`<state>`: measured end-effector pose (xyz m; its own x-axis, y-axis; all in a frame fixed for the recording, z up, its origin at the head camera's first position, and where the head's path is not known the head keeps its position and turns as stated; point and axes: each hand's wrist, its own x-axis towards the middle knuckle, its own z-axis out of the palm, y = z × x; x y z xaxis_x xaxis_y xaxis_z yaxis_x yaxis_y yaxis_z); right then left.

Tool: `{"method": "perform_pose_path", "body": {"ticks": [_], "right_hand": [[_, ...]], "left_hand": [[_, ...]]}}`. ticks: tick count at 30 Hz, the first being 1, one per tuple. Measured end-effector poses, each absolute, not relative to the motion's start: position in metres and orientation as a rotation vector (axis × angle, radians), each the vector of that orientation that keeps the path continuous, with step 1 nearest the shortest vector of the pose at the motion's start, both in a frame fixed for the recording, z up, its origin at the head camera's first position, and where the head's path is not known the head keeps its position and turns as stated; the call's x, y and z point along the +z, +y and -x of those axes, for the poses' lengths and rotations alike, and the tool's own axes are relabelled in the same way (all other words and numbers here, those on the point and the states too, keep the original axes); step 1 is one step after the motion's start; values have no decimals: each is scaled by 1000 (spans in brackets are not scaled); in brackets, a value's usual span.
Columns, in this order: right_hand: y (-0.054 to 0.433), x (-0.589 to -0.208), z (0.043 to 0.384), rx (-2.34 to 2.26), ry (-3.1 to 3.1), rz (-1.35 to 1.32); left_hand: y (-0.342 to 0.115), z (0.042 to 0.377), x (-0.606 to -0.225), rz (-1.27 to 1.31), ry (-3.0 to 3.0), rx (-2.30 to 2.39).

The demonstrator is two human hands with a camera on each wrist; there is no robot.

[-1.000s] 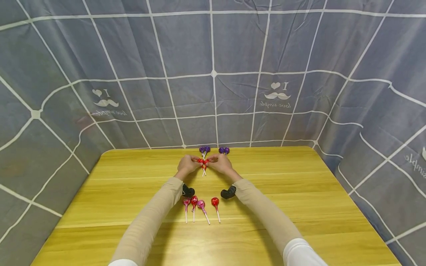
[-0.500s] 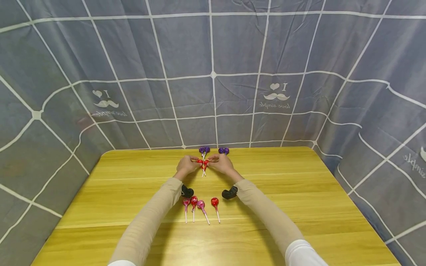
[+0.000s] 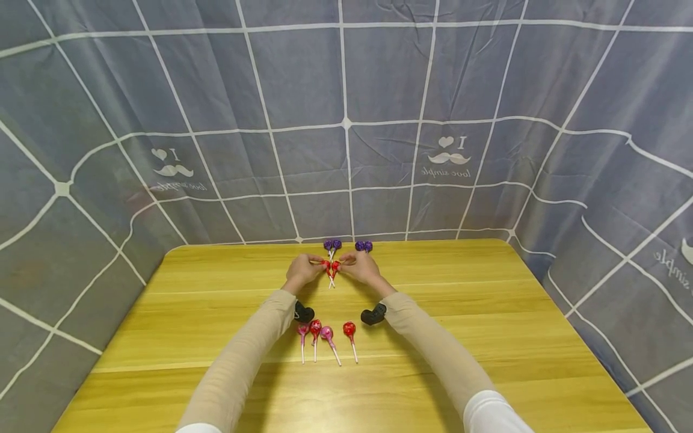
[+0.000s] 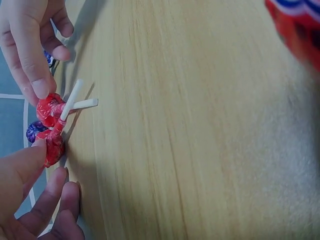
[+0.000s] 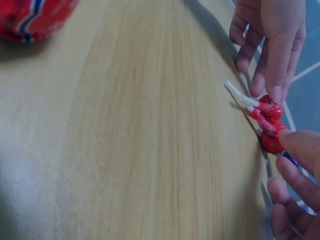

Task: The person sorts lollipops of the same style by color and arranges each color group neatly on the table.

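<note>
Far back on the table, my left hand (image 3: pixel 303 268) pinches the head of one red lollipop (image 4: pixel 54 147) between thumb and fingers. Right beside it, my right hand (image 3: pixel 361 267) pinches a second red lollipop (image 5: pixel 272 142) the same way. The two wrapped heads sit side by side, and their white sticks (image 4: pixel 72 100) cross, pointing toward the front. Just behind the hands lie purple lollipops: a left pair (image 3: pixel 332 245) with crossed sticks, and a right pair (image 3: pixel 364 246) whose sticks are mostly hidden by the right hand.
Nearer the front of the wooden table (image 3: pixel 433 361) lie a pink lollipop (image 3: pixel 303 329), a red lollipop (image 3: pixel 316 326), another pink lollipop (image 3: pixel 327 332) and, apart to the right, a red one (image 3: pixel 349 329). A grey curtain (image 3: pixel 379 156) with white lines surrounds the table's back and sides.
Both hands stay almost in place at the two red lollipops. Slightly more of the red heads shows between the fingers, and the right wrist has shifted a little to the right.
</note>
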<state>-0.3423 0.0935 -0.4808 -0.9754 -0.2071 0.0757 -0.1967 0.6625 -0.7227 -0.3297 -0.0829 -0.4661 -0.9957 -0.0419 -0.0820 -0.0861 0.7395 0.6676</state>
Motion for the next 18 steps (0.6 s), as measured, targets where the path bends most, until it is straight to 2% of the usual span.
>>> {"method": "perform_pose_path", "body": {"ticks": [18], "right_hand": [[95,-482,341,-1223,2867,375]], "left_hand": [[-86,329,-466,79,2827,1108]]}}
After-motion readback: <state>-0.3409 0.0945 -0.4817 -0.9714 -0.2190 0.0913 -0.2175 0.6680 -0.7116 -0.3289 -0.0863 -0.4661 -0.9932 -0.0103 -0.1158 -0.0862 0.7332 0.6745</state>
